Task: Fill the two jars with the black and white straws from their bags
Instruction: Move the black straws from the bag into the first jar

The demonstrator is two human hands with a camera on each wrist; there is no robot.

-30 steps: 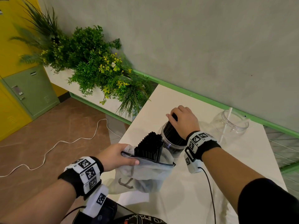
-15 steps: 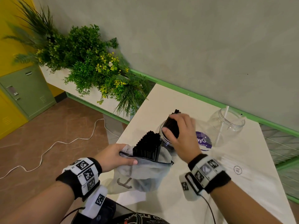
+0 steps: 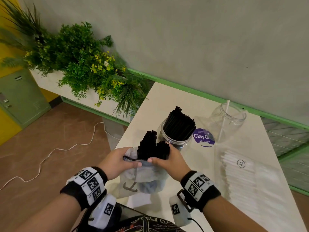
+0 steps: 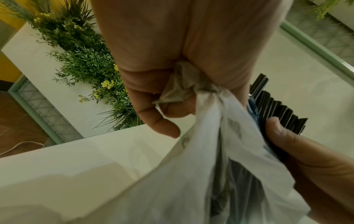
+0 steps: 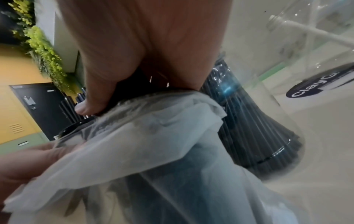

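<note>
A clear jar (image 3: 173, 139) packed with black straws (image 3: 179, 125) stands mid-table. Just in front of it a translucent bag (image 3: 143, 180) holds more black straws (image 3: 148, 144) standing upright. My left hand (image 3: 117, 162) grips the bag's rim at its left side, the plastic bunched in its fingers (image 4: 162, 121). My right hand (image 3: 168, 161) is wrapped round a bunch of black straws (image 3: 163, 150) at the bag's mouth, thumb (image 5: 91, 104) pressed on them. A second clear jar (image 3: 229, 118), with one white straw (image 3: 224, 121) in it, stands at the back right. A flat bag of white straws (image 3: 239, 166) lies to the right.
A purple round sticker (image 3: 203, 137) lies between the jars. Planter greenery (image 3: 87, 67) lines the wall past the table's left edge (image 3: 127, 131). A white cable (image 3: 50, 153) runs over the brown floor. A green locker (image 3: 20, 96) stands at far left.
My right hand left the straws in the black jar and came back toward me to the bag, closing on a bunch of straws there. The left hand kept hold of the bag's rim.
</note>
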